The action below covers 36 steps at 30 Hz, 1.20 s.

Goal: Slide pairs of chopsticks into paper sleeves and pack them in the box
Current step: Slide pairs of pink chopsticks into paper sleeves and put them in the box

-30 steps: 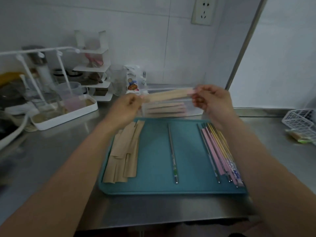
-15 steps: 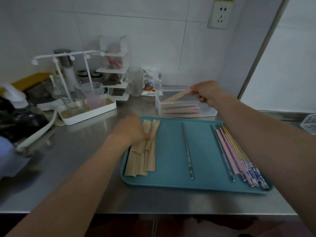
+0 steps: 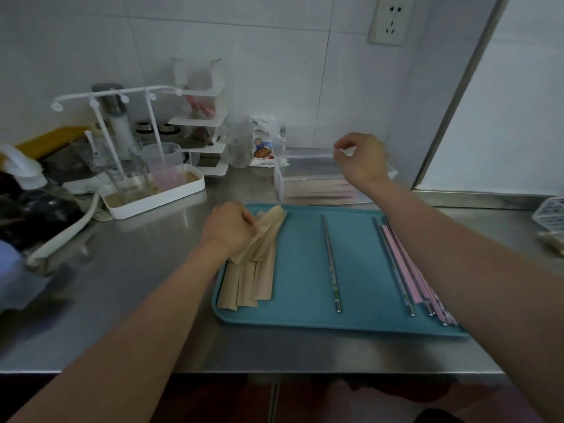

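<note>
A teal tray [image 3: 305, 323] lies on the steel counter. At its left end sits a stack of brown paper sleeves [image 3: 253, 282]. My left hand [image 3: 229, 227] grips the top sleeve [image 3: 271, 221] at its far end, which is lifted slightly. A metal pair of chopsticks [image 3: 331, 264] lies in the tray's middle. Several pink and patterned chopsticks [image 3: 403, 264] lie at the right, partly under my right forearm. Behind the tray stands a clear box [image 3: 280, 184] holding sleeved chopsticks [image 3: 317, 190]. My right hand [image 3: 363, 160] hovers over the box, fingers loosely curled, holding nothing.
A white drying rack with cups [image 3: 152, 190] stands at the back left beside a tiered white shelf [image 3: 201, 123] and a snack packet [image 3: 262, 141]. A white basket [image 3: 549, 212] sits at the far right. The counter's front edge runs below the tray.
My right hand carried the sleeved chopsticks to the box and let them go there. My left hand dropped to the sleeve stack and took hold of the top sleeve.
</note>
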Motion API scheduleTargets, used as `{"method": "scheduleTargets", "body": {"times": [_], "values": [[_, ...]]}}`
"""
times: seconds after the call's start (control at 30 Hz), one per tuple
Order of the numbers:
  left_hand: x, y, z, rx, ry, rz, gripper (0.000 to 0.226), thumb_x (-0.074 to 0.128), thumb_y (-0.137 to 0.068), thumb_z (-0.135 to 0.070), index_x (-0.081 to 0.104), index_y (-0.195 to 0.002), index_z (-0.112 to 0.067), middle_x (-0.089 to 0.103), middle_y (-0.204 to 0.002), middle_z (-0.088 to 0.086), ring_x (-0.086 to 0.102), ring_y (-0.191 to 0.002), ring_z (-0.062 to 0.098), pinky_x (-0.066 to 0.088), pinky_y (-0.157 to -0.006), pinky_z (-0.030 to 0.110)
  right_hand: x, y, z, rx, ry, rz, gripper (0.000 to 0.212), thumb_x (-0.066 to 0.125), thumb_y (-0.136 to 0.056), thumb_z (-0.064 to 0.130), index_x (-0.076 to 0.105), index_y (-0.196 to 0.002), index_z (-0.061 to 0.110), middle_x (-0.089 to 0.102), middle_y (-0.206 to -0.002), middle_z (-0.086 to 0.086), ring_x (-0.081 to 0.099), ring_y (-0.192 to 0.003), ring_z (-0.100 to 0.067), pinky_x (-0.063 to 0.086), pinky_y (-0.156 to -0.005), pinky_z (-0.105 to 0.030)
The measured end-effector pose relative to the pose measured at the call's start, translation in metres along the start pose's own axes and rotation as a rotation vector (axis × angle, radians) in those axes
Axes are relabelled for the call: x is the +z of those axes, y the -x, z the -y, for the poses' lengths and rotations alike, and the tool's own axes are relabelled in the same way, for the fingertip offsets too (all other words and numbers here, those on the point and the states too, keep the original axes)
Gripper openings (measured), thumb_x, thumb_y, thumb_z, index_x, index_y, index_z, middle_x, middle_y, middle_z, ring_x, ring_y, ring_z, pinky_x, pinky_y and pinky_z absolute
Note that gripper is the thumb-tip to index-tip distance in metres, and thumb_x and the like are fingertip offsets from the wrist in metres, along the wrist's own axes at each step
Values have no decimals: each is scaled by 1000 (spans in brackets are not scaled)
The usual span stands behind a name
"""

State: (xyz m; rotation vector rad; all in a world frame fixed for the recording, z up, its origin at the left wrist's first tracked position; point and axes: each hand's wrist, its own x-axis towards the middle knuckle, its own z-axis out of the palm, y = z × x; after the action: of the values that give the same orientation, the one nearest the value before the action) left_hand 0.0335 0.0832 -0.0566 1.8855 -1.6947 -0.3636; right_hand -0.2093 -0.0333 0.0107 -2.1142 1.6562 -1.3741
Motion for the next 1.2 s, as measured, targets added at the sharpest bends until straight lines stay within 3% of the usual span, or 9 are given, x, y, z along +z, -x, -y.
{"method": "scheduleTargets", "body": {"times": [0.13, 0.23, 0.33, 0.43, 0.53, 0.6, 0.93, 1.07, 1.2], "values": [[-20, 4, -14, -60, 66, 31, 12, 65, -89, -20, 72, -81, -15, 69, -82, 2, 63, -77, 14, 49, -66, 28, -14, 27, 18, -77, -8, 272, 9, 71, -86, 14, 75, -80, 7, 71, -74, -4, 62, -56, -9, 52, -65, -26], [-45, 12, -55, 13, 274, 22, 7, 62, -93, -21, 61, -87, -17, 67, -85, -1, 60, -76, 8, 46, -65, 24, -60, 36, 6, 15, 322, 592, 30, 70, -90, 31, 73, -74, 6, 71, -68, -7, 65, -56, -14, 55, -65, -29], [-36, 18, -93, 46, 628, 215, 7, 50, -100, -15, 49, -95, -10, 70, -80, 7, 69, -72, 19, 57, -73, 36, -102, 45, -11, 149, 659, 689, 44, 69, -91, 39, 62, -64, 5, 61, -58, -6, 55, -52, -17, 50, -70, -30], [12, 19, -105, 16, 486, 353, 8, 46, -99, -15, 50, -103, -10, 64, -78, 14, 63, -61, 24, 58, -66, 43, -118, 59, -27, 356, 580, 746, 42, 77, -84, 37, 60, -59, 8, 62, -46, -4, 59, -41, -18, 56, -58, -30], [46, 11, -97, 3, 50, 344, 18, 50, -93, -18, 58, -99, -3, 70, -84, 20, 70, -70, 32, 60, -72, 47, -118, 70, -37, 442, 529, 721, 36, 82, -81, 30, 62, -65, 4, 63, -44, -5, 61, -39, -18, 54, -46, -26], [56, 5, -96, -28, -11, 323, 20, 51, -88, -11, 62, -99, 1, 72, -89, 23, 72, -81, 34, 59, -76, 45, -119, 78, -39, 476, 535, 702, 34, 82, -81, 24, 60, -65, 3, 61, -41, -4, 61, -35, -16, 48, -39, -21], [80, 21, -148, -165, 688, 593, 13, 45, -102, -10, 51, -111, -4, 55, -77, 12, 67, -77, 23, 59, -76, 35, -107, 86, -39, 596, 304, 720, 22, 72, -83, 3, 57, -67, 7, 61, -47, -8, 56, -35, -18, 43, -36, -20], [79, 18, -140, -168, 784, 563, 10, 41, -103, -9, 50, -106, -7, 51, -75, 10, 65, -72, 26, 58, -74, 36, -113, 79, -42, 567, 252, 651, 16, 70, -86, 8, 66, -73, 0, 66, -54, -9, 57, -40, -14, 46, -42, -21], [64, 1, -118, -148, 787, 524, 15, 39, -103, -12, 51, -111, -7, 50, -78, 10, 63, -57, 22, 58, -51, 32, -122, 61, -37, 498, -151, 458, 9, 65, -91, 7, 69, -92, 0, 73, -69, -10, 52, -50, -12, 42, -43, -20]]}}
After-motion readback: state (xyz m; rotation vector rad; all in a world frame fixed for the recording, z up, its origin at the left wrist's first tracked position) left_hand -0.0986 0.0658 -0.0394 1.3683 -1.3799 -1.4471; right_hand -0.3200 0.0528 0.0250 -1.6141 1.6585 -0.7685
